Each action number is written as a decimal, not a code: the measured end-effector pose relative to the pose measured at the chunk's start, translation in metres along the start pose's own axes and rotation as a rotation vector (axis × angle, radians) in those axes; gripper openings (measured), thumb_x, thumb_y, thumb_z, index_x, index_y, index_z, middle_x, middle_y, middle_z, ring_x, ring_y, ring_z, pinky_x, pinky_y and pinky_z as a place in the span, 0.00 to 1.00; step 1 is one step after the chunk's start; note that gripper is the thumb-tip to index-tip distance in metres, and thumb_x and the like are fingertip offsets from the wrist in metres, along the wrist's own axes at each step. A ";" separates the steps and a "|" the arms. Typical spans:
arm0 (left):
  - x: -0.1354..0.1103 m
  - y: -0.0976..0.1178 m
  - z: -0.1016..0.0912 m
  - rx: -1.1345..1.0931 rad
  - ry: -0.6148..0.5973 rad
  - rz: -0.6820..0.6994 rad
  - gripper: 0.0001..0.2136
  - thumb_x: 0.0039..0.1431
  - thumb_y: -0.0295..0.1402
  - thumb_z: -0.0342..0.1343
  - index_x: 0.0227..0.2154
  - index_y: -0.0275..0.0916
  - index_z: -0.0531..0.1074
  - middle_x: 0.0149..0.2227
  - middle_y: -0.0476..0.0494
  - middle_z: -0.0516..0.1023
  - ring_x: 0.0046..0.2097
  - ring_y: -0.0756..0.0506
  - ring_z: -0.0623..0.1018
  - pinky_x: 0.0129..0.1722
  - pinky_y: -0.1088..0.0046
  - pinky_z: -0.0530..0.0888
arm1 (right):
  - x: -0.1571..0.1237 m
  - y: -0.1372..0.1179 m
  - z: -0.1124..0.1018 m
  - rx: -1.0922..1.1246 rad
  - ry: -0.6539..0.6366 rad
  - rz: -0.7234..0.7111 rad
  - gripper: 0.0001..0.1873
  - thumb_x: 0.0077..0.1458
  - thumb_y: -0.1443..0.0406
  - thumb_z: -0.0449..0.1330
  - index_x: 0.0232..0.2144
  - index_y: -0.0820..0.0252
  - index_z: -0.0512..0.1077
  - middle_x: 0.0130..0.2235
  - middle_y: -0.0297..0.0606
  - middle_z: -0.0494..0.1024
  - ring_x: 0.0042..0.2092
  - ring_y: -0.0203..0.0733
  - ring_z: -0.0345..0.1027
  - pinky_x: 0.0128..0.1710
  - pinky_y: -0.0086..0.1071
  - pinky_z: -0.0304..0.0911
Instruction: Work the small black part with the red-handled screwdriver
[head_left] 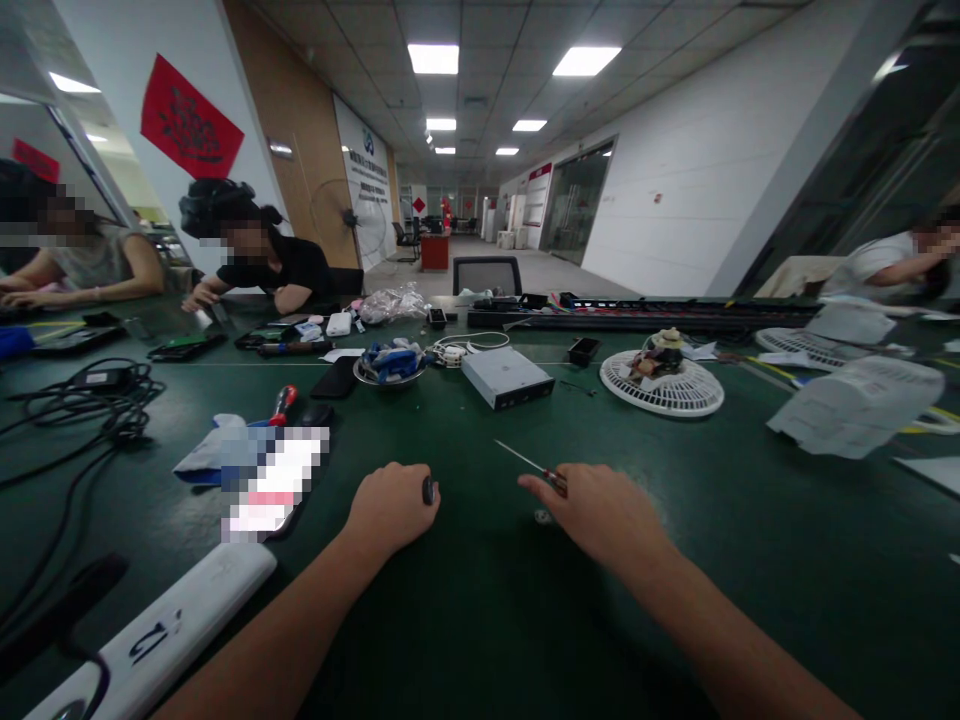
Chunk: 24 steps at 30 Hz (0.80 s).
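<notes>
My left hand [394,505] is closed in a loose fist over the green table, with a small black rounded object [428,490] at its fingertips; its kind is not clear. My right hand [600,510] is wrapped round a screwdriver [556,481], whose thin metal shaft points up and to the left. Just under the right hand lies a small pale round piece [543,517], partly in shadow. Beyond both hands sits a silver optical disc drive [504,375], touched by neither.
Left are a phone [281,485], a blue-and-white glove [221,450], a red-handled screwdriver [284,405], a white bar-shaped casing [172,625] and black cables [112,400]. Farther off are a metal bowl [361,377], a white fan grille [705,397] and a white plastic housing [855,405]. Other people sit around the table.
</notes>
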<state>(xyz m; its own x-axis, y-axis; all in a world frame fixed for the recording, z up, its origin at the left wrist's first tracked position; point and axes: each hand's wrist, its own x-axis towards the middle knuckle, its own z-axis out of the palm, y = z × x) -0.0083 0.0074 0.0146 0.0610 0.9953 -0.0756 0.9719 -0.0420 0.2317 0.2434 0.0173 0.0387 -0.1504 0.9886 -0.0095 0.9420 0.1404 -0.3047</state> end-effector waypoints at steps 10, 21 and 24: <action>0.000 -0.001 0.002 0.006 0.016 0.010 0.13 0.61 0.41 0.48 0.29 0.41 0.73 0.28 0.44 0.76 0.31 0.45 0.77 0.29 0.70 0.70 | 0.017 0.014 0.010 0.023 0.145 -0.092 0.15 0.58 0.56 0.55 0.25 0.58 0.70 0.28 0.39 0.74 0.31 0.42 0.67 0.29 0.33 0.54; -0.007 0.002 0.010 -0.161 0.129 0.254 0.10 0.53 0.30 0.55 0.39 0.42 0.68 0.36 0.46 0.76 0.37 0.43 0.75 0.35 0.67 0.70 | 0.009 -0.003 0.031 0.320 -0.023 -0.189 0.13 0.51 0.60 0.62 0.39 0.59 0.73 0.36 0.39 0.73 0.37 0.44 0.67 0.35 0.35 0.61; -0.007 0.001 0.013 -0.180 0.119 0.331 0.13 0.53 0.27 0.54 0.42 0.43 0.68 0.39 0.45 0.76 0.40 0.42 0.75 0.38 0.65 0.70 | 0.012 -0.002 0.035 0.321 -0.017 -0.227 0.09 0.51 0.63 0.63 0.37 0.58 0.74 0.35 0.38 0.73 0.36 0.43 0.67 0.35 0.35 0.61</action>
<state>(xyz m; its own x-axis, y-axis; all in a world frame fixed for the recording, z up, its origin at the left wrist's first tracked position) -0.0043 -0.0004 0.0024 0.3275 0.9341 0.1424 0.8478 -0.3570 0.3920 0.2289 0.0271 0.0059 -0.3516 0.9329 0.0776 0.7428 0.3284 -0.5835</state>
